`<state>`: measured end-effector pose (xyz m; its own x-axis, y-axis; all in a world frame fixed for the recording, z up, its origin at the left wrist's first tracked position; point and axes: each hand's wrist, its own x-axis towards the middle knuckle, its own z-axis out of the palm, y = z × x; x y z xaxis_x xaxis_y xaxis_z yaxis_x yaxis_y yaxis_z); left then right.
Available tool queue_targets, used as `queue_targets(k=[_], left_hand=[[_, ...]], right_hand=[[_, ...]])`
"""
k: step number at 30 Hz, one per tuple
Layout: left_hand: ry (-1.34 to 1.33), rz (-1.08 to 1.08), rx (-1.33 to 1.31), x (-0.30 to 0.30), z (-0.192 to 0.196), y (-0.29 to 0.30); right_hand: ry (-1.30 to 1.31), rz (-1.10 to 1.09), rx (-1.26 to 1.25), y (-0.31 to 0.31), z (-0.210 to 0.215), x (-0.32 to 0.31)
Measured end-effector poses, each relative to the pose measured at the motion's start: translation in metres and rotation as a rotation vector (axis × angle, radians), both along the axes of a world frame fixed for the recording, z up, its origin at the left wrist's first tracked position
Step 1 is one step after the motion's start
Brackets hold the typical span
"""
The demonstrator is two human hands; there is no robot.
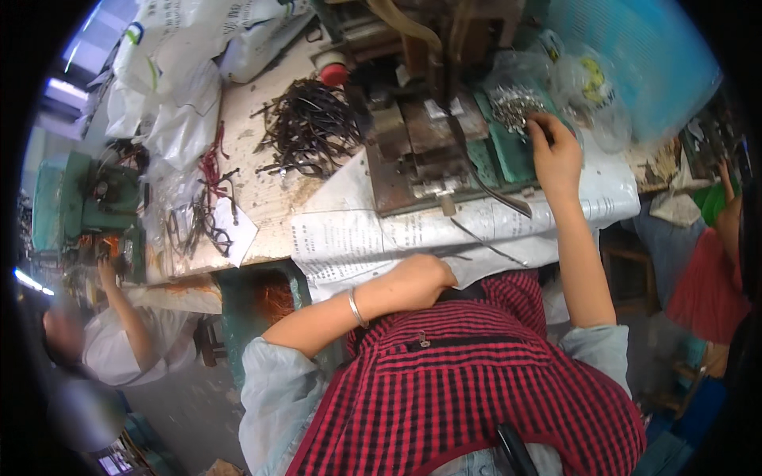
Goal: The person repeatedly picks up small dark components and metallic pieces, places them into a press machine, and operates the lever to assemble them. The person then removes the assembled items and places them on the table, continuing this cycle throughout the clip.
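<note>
My right hand (557,151) reaches to the edge of a heap of small shiny metal parts (514,106) in a green tray (498,151). Its thumb and forefinger are pinched together; what they hold is too small to make out. Closed into a fist, my left hand (425,279) rests at the table's front edge over a white printed sack (357,250); anything inside it is hidden. Between the hands, a dark eyeglass temple (496,198) juts from the bench machine (421,139). Another thin dark temple (490,243) lies on the sack.
A pile of dark eyeglass temples (311,131) lies left of the machine, near a red cap (333,74). Farther left are loose glasses parts (214,226) and white bags (171,87). A blue crate (635,63) stands back right. Co-workers sit at both sides.
</note>
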<state>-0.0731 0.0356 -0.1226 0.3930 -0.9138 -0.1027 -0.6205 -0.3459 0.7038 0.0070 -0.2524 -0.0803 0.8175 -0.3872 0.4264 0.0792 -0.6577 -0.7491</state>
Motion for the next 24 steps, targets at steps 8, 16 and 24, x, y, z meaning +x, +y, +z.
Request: queue_targets(k=[8, 16, 24], left_hand=[[-0.312, 0.656, 0.150, 0.094, 0.110, 0.093], [-0.597, 1.246, 0.275, 0.175, 0.006, 0.123], [-0.162, 1.139, 0.335, 0.161, 0.072, 0.146]], right_hand=[[0.028, 0.014, 0.014, -0.008, 0.000, -0.020], [-0.038, -0.048, 0.176, -0.006, 0.001, -0.050], [-0.178, 0.385, 0.391, 0.066, 0.093, -0.001]])
